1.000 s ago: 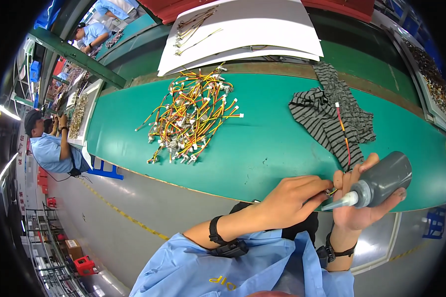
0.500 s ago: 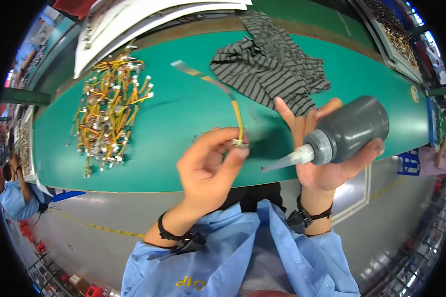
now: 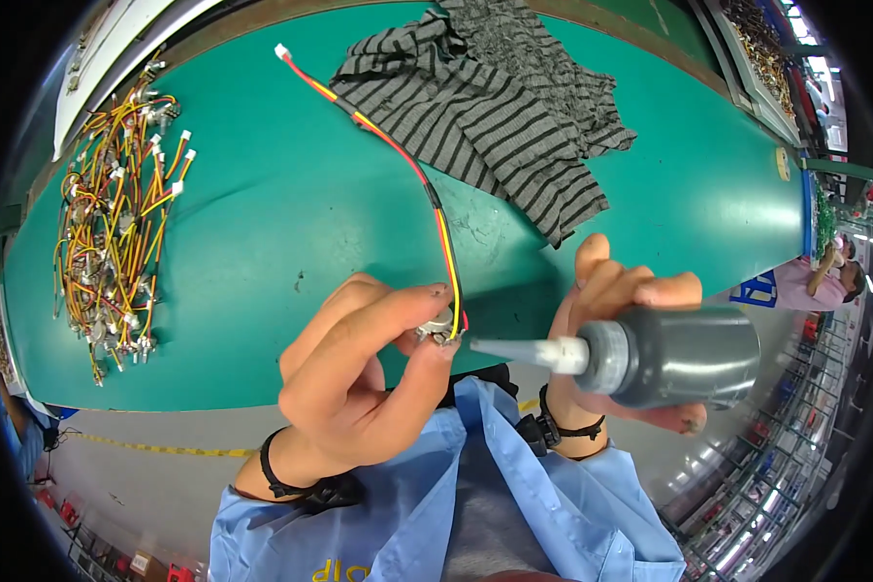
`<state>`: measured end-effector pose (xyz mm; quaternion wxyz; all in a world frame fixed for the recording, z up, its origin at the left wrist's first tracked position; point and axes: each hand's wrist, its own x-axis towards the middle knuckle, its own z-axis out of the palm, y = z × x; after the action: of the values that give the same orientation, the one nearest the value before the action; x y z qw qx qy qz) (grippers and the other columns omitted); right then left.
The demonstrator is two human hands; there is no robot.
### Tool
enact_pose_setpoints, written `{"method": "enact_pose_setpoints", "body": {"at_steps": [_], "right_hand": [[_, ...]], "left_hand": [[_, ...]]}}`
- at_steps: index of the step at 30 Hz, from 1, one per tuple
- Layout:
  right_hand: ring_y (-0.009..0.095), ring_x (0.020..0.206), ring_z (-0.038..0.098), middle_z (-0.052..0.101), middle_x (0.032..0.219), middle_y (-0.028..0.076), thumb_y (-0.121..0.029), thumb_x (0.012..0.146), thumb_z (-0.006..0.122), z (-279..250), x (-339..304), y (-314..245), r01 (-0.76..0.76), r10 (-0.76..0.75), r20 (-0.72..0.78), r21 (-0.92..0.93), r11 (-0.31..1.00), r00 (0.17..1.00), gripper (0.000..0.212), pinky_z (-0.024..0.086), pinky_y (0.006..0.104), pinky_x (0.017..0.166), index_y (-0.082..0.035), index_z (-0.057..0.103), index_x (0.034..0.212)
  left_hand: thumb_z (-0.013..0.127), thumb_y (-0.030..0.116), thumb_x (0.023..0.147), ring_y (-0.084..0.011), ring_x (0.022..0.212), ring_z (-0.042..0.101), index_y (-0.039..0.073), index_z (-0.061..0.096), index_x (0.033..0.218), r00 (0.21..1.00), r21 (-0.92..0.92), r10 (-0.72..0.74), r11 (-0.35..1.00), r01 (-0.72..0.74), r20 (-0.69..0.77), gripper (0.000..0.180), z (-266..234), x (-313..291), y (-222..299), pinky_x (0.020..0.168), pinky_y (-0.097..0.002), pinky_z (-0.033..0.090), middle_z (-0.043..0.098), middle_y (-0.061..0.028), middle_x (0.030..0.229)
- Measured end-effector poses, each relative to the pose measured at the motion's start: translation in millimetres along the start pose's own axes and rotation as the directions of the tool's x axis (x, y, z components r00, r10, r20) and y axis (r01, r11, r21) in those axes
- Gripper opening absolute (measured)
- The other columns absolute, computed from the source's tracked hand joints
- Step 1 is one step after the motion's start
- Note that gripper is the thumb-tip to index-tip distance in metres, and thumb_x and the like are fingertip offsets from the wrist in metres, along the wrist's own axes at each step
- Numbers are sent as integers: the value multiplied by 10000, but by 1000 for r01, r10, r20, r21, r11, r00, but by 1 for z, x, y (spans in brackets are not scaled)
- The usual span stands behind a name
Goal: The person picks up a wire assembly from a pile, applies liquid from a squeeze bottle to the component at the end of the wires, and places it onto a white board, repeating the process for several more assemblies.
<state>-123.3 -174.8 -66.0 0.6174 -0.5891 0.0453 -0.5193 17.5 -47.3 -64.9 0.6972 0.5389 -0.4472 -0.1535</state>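
Between thumb and index finger, my left hand pinches a small round metal potentiometer by its edges. Its wire lead, red, yellow and black with dark wrapped bands, rises in a curve away from me to a white plug. My right hand holds a dark grey squeeze bottle on its side. The bottle's tapered nozzle points left, its tip close beside the potentiometer's soldered wire ends; whether they touch I cannot tell. Part of my right palm is hidden behind the bottle.
A heap of similar wired potentiometers lies at the left of the green table. Crumpled grey-and-black striped cloth lies at the far middle. White panels stand at the back left. Another person is beyond the right end.
The nozzle has come up level and nearer the potentiometer, from pointing down-left. My left hand has turned the potentiometer. The view has shifted, moving the heap and cloth leftward.
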Motion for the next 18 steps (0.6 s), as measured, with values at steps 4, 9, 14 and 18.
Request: {"method": "enact_pose_setpoints", "body": {"at_steps": [4,9,14,18], "right_hand": [[129,503,374,456,592,28,-766,727,552,5,-7,-5,16,-19,-45,-56,998,999,796,249,328,673,-38,489,1042],[133,515,356,457,589,29,-755,721,577,9,-8,-6,19,-25,-60,-98,995,998,791,240,336,686,-37,481,1038],[135,520,342,457,587,33,-732,723,597,8,-9,-7,32,-35,-28,-105,994,999,772,236,340,690,-34,482,1033],[137,516,335,460,587,36,-719,715,614,6,-9,-7,14,-19,-41,-104,994,999,766,232,339,688,-33,486,1030]], "left_hand": [[643,-132,652,-154,550,522,-74,633,992,998,91,17,996,-22,56,345,-4,3,2,466,-254,373,629,-104,753],[653,-105,644,-166,540,523,-60,639,986,998,129,37,991,-44,59,345,-5,4,-1,469,-258,380,620,-99,714],[672,-80,655,-177,526,526,-53,642,979,997,130,53,990,-59,50,326,-5,4,-1,466,-265,390,613,-102,691],[683,-70,658,-178,522,529,-52,642,974,998,123,43,991,-49,52,319,-5,5,-2,464,-266,393,613,-105,689]]}}
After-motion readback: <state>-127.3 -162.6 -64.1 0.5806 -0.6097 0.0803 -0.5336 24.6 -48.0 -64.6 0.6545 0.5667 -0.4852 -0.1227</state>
